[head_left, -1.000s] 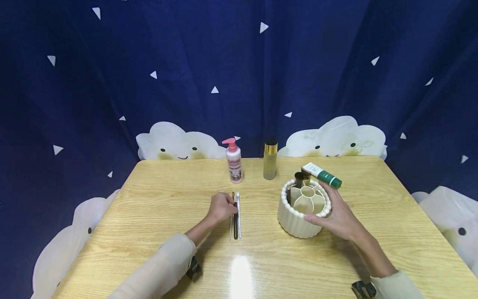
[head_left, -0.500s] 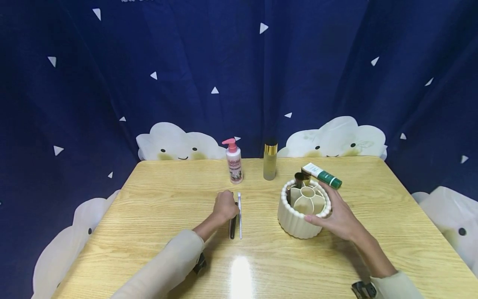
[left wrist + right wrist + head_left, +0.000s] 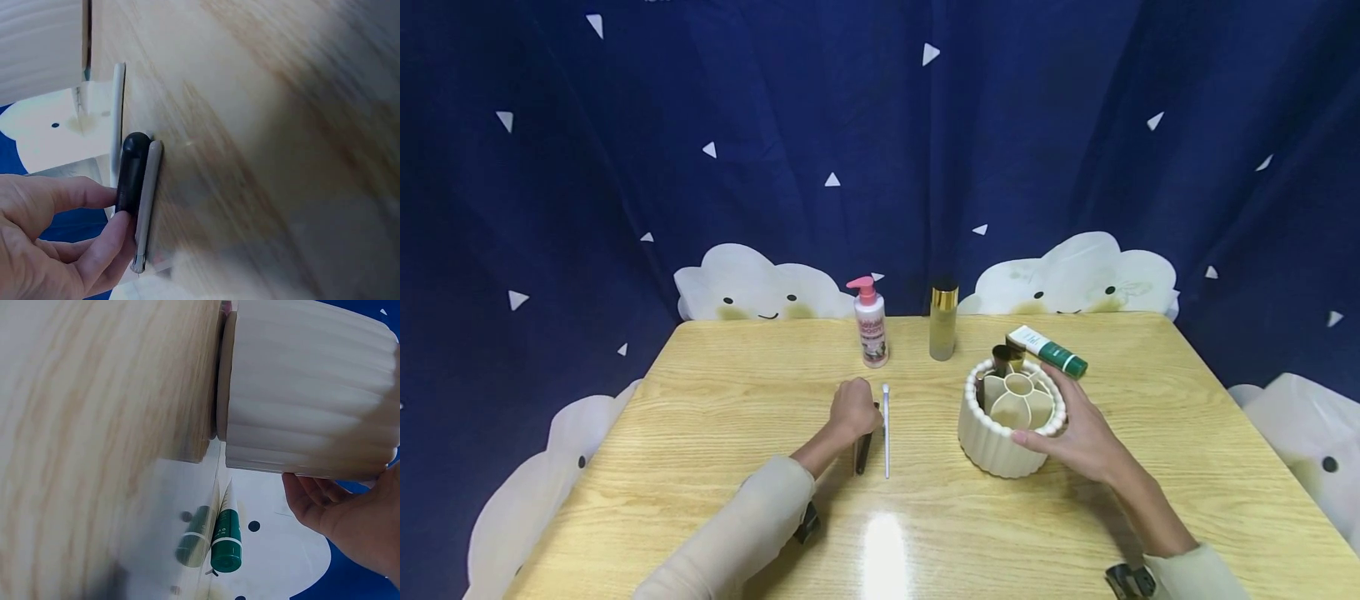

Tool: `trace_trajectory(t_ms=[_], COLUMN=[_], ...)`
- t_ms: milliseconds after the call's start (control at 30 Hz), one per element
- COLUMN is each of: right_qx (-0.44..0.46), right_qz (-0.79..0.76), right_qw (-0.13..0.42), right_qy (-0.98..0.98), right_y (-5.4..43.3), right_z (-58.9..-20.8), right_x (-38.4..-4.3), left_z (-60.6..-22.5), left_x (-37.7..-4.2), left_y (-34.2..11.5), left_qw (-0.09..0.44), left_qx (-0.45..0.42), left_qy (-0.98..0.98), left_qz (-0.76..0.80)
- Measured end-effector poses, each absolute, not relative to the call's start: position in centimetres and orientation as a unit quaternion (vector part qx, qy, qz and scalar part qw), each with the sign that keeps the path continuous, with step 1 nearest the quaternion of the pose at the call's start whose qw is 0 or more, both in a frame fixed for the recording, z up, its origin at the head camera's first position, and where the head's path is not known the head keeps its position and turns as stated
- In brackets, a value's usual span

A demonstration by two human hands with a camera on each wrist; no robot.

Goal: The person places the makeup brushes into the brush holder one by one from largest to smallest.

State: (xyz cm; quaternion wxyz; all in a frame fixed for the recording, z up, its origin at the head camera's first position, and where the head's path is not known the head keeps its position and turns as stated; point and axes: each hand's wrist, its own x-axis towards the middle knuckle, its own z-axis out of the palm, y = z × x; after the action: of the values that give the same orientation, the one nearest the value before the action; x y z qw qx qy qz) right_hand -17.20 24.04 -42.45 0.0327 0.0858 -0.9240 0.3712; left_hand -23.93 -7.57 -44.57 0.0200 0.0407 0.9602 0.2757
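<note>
My left hand [image 3: 852,408] is low over the middle of the table. In the left wrist view, its thumb and fingers pinch a smooth black pen-shaped stick [image 3: 133,162] with a rounded end. A thinner greyish stick [image 3: 149,187] lies right alongside it, near the fingertips. A slim white stick [image 3: 887,433] with a pale tip lies apart on the right. On the right side, my right hand [image 3: 1078,433] holds a cream ribbed organizer [image 3: 1000,454] with a beaded rim, thumb at the near rim and fingers round the far side. Petal-shaped dividers and several dark or gold-topped items [image 3: 1002,358] show inside.
A pink-pump bottle [image 3: 871,329] and a gold-capped bottle [image 3: 942,329] stand upright at the back of the wooden table [image 3: 737,400]. The white and green tube [image 3: 1048,352] lies behind the organizer. A dark blue curtain [image 3: 880,108] hangs behind the table.
My left hand has shifted slightly right over the sticks and now pinches the black one, whose lower end has swung left. The white stick has shifted slightly right. My right hand has stayed still.
</note>
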Motion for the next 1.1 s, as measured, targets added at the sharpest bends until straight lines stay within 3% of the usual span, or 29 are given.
trace_trajectory(t_ms=[467,1100], right_qx=[0.088,0.090], right_qz=[0.370,0.372], right_qw=[0.032,0.036], right_qy=[-0.924,-0.923], right_y=[24.1,24.3], right_z=[-42.7,-42.7], right_x=[-17.4,-17.4], left_z=[-44.5,-41.1], left_x=[-24.2,-24.1], left_y=[-8.7,-7.8], left_qw=[0.040,0.045], left_qx=[0.039,0.043], left_qy=[0.933,0.856], left_qz=[0.357,0.512])
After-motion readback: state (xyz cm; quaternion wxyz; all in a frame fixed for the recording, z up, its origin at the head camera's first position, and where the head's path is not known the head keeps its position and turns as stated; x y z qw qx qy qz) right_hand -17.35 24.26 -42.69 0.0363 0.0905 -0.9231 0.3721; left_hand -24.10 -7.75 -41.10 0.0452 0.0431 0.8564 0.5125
